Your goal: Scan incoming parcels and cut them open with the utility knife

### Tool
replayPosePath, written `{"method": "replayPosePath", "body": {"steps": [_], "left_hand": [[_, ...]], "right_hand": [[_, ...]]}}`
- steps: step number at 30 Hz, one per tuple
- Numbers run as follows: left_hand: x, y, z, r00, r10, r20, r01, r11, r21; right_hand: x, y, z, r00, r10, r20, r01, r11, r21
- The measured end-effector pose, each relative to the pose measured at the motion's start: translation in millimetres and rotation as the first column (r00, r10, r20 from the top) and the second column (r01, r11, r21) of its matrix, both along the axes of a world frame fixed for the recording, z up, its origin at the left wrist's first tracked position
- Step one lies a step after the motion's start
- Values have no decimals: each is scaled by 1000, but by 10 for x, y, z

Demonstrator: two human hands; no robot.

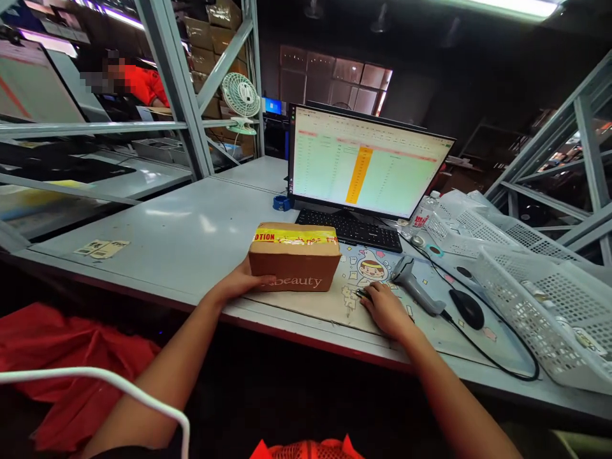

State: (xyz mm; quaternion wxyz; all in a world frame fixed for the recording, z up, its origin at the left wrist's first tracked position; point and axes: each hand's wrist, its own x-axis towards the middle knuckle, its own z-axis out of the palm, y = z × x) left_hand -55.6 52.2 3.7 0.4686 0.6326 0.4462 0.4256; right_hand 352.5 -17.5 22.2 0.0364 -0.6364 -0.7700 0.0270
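Observation:
A brown cardboard box [294,273] stands at the desk's front edge, with yellow tape along its top and "beauty" printed on its side. My left hand [243,279] grips its left end, thumb across the printed face. To the right of the box, my right hand [382,307] rests on a cartoon-printed desk mat [306,307], fingers curled over a small dark object [362,293] with a metallic glint; most of it is hidden. Just beyond that hand lies a grey barcode scanner [417,287] with its cable attached.
Behind the box are a black keyboard [368,233] and a monitor [368,162] showing a spreadsheet. A black mouse [466,309] and white perforated baskets [540,319] occupy the right side. Blue tape roll [282,203] sits left of the monitor. A co-worker in red [143,83] is at far left.

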Motion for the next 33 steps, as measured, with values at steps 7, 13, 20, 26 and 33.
{"method": "replayPosePath", "body": {"steps": [7,13,20,26,33], "left_hand": [[-114,1,16,995,-89,-40,85,992,-94],[-109,6,29,996,-47,-82,40,996,-83],[-132,20,-1,991,-38,-130,31,998,-57],[-132,33,-4,991,-32,-127,29,999,-31],[-83,-18,-12,996,-22,-83,22,1000,1]], "right_hand": [[-177,373,272,899,115,-422,-17,973,229],[-578,399,453,810,201,-550,-33,954,300],[-754,36,443,742,228,-630,21,932,362],[-900,-338,401,677,245,-694,53,924,378],[-964,-608,307,643,259,-720,83,912,402]]}}
